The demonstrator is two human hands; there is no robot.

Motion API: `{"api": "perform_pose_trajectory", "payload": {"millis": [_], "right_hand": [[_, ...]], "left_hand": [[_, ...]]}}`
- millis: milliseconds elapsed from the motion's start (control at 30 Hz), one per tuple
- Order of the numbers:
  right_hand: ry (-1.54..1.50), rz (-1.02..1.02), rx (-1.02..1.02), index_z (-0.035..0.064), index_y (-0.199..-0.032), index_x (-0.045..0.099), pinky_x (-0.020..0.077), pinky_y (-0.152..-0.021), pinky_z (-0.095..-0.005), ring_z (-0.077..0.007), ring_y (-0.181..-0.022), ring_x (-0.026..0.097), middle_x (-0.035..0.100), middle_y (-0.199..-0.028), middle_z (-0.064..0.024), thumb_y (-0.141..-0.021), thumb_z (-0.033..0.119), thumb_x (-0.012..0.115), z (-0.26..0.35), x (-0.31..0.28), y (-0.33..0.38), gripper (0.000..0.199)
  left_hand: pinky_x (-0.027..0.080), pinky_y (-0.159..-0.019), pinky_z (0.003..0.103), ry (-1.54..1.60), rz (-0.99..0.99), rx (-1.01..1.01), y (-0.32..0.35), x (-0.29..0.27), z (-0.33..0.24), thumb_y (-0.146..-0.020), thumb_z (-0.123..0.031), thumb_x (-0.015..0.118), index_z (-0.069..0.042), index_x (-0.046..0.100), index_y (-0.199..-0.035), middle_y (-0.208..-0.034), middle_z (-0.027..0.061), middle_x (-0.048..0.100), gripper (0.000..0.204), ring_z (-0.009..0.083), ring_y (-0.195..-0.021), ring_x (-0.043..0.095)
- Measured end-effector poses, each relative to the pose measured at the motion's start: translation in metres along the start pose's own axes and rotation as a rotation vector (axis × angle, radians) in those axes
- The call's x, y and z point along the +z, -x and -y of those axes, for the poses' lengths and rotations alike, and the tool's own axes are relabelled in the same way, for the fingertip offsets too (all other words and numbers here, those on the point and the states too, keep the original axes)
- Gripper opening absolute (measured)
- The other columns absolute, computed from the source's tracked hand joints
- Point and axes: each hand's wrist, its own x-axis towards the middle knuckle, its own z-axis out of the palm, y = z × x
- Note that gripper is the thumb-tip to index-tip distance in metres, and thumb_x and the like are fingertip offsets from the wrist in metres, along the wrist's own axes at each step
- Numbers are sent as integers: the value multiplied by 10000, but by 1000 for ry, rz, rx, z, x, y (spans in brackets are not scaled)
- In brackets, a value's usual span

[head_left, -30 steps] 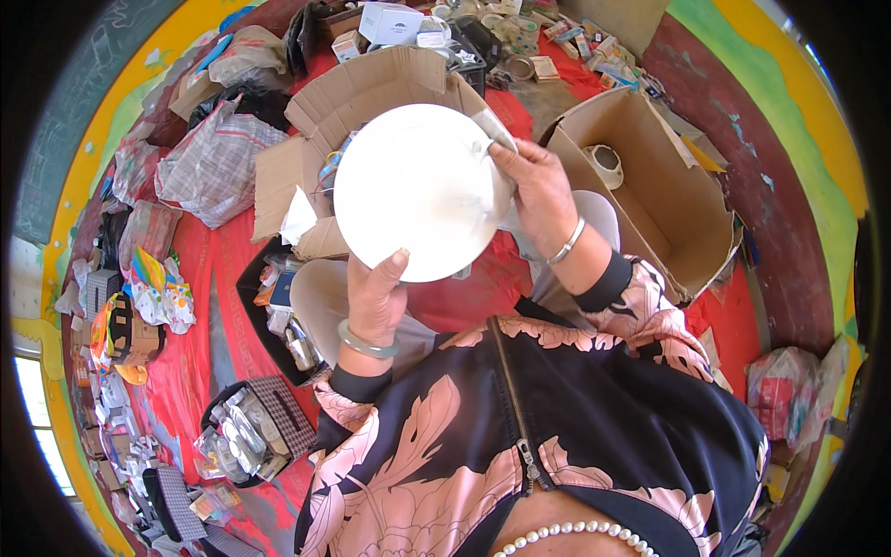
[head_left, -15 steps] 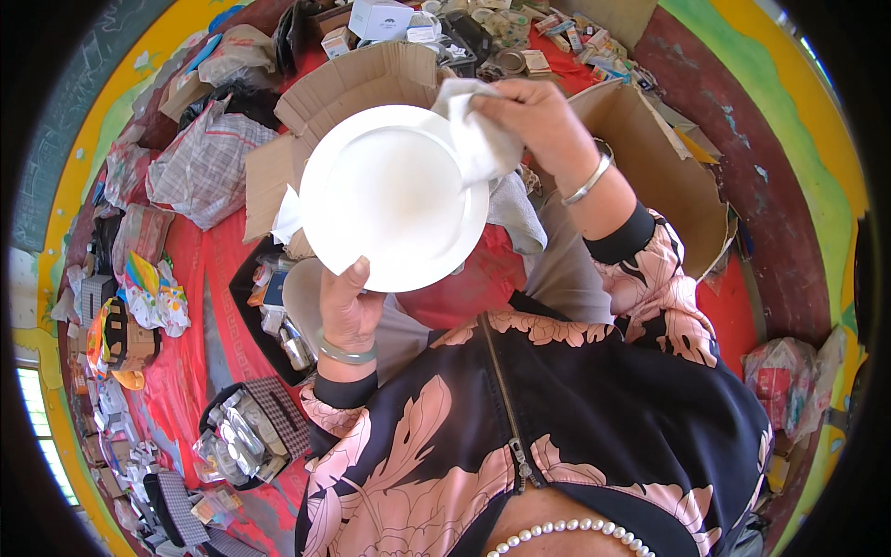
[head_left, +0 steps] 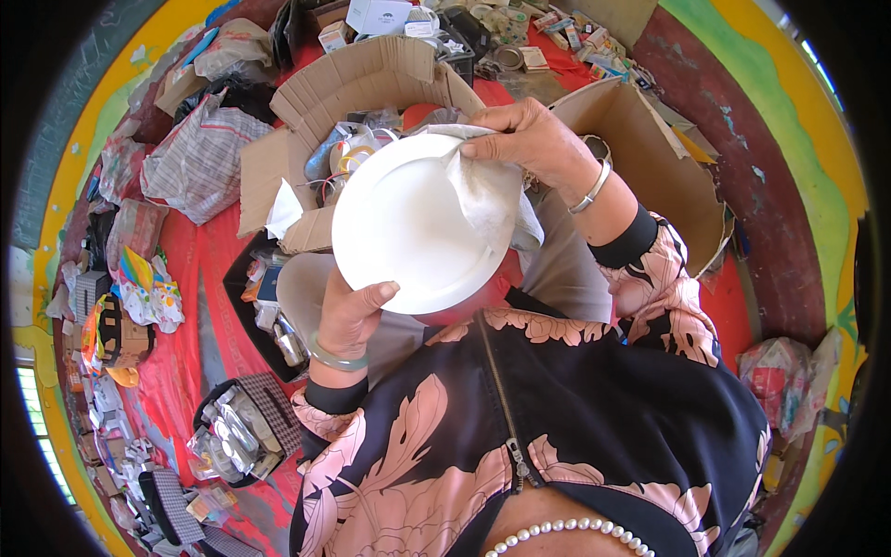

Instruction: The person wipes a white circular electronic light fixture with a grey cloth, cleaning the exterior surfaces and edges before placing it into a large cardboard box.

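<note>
1. left hand (head_left: pixel 351 316) pinches the white plate (head_left: pixel 408 227) at its lower rim, above the lap; hold steady.
2. right hand (head_left: pixel 529 139) presses the cloth (head_left: pixel 487 195) onto the upper-right rim; wipe evenly.

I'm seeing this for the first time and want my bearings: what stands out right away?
A round white plate fills the centre, gripped at its lower rim by the left hand. The right hand presses a white cloth against its upper right face. Behind it an open cardboard box sits on a red floor covering amid scattered clutter.
</note>
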Motion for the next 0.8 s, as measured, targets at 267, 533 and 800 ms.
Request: {"api": "perform_pose_trajectory", "payload": {"millis": [267,533,800], "right_hand": [[425,336,-197,-13,-897,668,444,-659,-288,-153,-698,566,620,-754,-80,-721,99,685,30,18,-12,210],[899,677,-428,29,-786,664,446,-644,-375,-292,-715,582,594,-734,-132,-714,194,590,49,65,-24,194],[634,462,-475,8,-846,668,463,-625,-361,-294,-656,591,630,-736,-179,-700,236,623,32,25,-35,275]], "left_hand": [[369,-980,330,-112,176,-188,-10,14,-2,-678,-112,748,47,300,-1341,-1246,128,489,816,209,-1157,471],[373,-986,345,-80,185,-242,-22,15,3,-673,5,721,30,312,-1337,-1221,99,496,780,212,-1164,467],[385,-983,358,56,178,-218,-20,12,8,-665,-27,713,29,343,-1321,-1223,120,505,755,226,-1150,484]]}}
